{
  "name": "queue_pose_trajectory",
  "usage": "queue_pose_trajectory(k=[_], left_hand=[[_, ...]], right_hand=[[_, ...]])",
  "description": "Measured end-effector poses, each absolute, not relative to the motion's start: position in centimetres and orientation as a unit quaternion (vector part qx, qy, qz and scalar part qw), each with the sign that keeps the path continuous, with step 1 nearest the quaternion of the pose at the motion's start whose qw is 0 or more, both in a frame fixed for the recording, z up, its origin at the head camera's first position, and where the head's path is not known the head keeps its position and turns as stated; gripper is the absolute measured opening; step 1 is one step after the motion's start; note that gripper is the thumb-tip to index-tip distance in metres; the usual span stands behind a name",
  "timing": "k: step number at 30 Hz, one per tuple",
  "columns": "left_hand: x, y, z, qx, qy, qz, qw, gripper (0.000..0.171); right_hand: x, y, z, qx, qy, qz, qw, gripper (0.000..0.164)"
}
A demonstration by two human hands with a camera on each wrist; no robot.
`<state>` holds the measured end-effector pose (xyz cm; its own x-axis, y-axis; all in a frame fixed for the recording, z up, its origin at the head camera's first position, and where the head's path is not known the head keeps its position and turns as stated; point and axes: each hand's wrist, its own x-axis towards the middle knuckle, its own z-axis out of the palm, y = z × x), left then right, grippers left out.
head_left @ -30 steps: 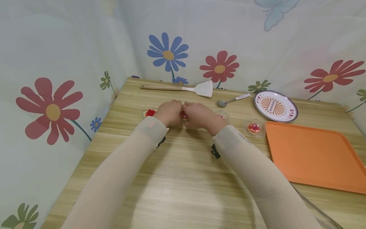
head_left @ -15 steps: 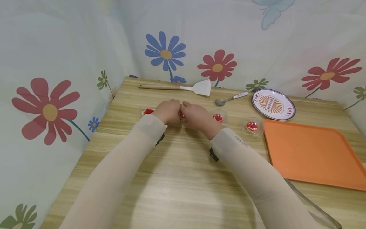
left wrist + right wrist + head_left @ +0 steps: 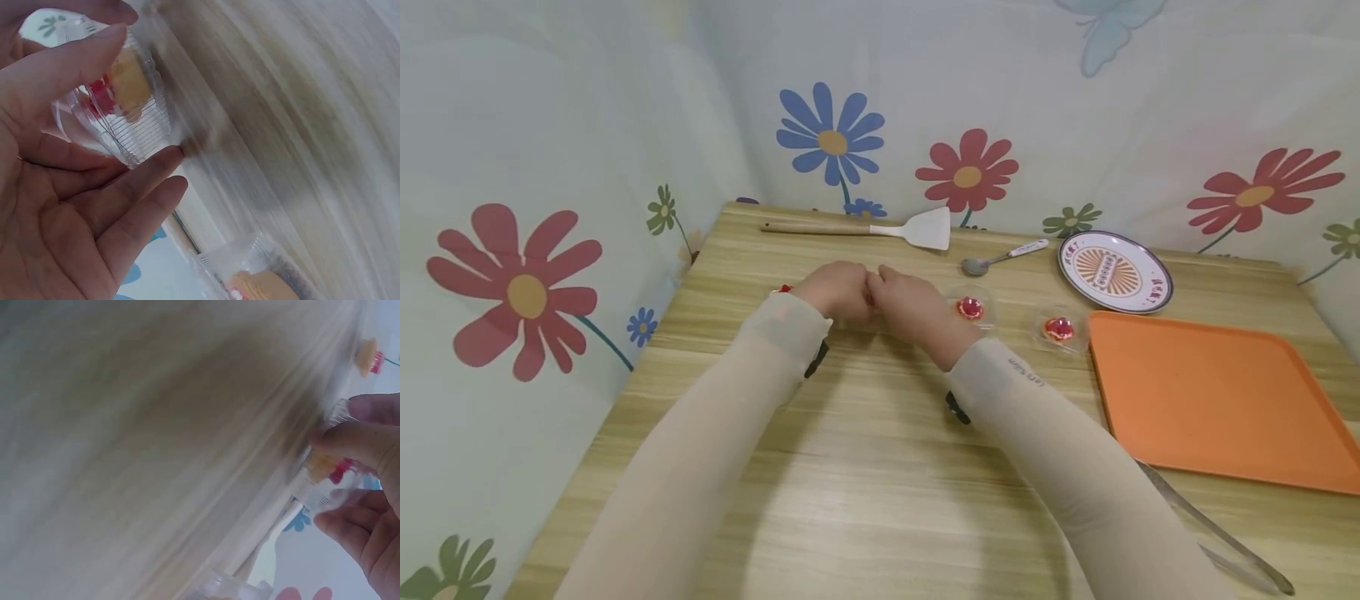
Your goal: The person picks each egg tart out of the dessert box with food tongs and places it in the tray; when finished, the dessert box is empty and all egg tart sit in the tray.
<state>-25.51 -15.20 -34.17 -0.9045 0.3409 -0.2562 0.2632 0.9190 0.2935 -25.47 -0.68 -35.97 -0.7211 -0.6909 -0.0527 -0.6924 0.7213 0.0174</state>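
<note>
My left hand (image 3: 838, 292) and right hand (image 3: 913, 312) meet over the middle of the table. Between them they pinch one small clear plastic box (image 3: 147, 119), mostly covered by the hands in the head view. Inside is a little tan cake (image 3: 132, 84) with a red top. The left thumb lies along one side of the box, with fingers beneath it. In the right wrist view the right thumb and fingers hold the ribbed plastic (image 3: 312, 495) from the other side. Left of the hands, another cake's red top (image 3: 786, 288) peeks out past the left wrist.
Two more boxed red-topped cakes, one near (image 3: 970, 308) and one farther right (image 3: 1059, 328), sit right of the hands. Behind lie a white spatula (image 3: 925, 229), a spoon (image 3: 977, 267) and a patterned plate (image 3: 1097, 292). An orange tray (image 3: 1210, 392) and metal tongs (image 3: 1217, 525) are at the right.
The hands have drawn closer together, and the red bit between them is now nearly hidden. The right wrist has uncovered the box beside it; the left covers more of its neighbour. The view shifts slightly.
</note>
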Motion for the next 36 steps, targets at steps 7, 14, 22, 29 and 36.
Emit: queue_pose_trajectory(k=[7,14,22,29,36], left_hand=[[-24.8,-14.5,-34.4,0.129,0.979,0.107,0.119,0.018],[-24.5,-14.2,-34.9,0.128,0.982,0.099,0.095,0.025],[-24.2,-14.2,-34.5,0.132,0.98,0.105,0.103,0.028],[-24.3,-14.5,-34.4,0.115,0.978,0.123,0.119,0.052],[-24.3,-14.3,-34.5,0.109,0.974,0.153,0.124,0.078]], right_hand=[[-25.9,-0.3,-35.2,-0.382,0.922,0.007,0.061,0.046],[-26.5,0.4,-34.8,-0.407,0.91,-0.009,0.075,0.047],[-26.3,0.4,-35.1,-0.401,0.913,-0.007,0.07,0.053],[-26.2,0.1,-35.0,-0.383,0.922,-0.027,0.057,0.052],[-26.4,0.4,-34.9,-0.361,0.929,-0.042,0.066,0.068]])
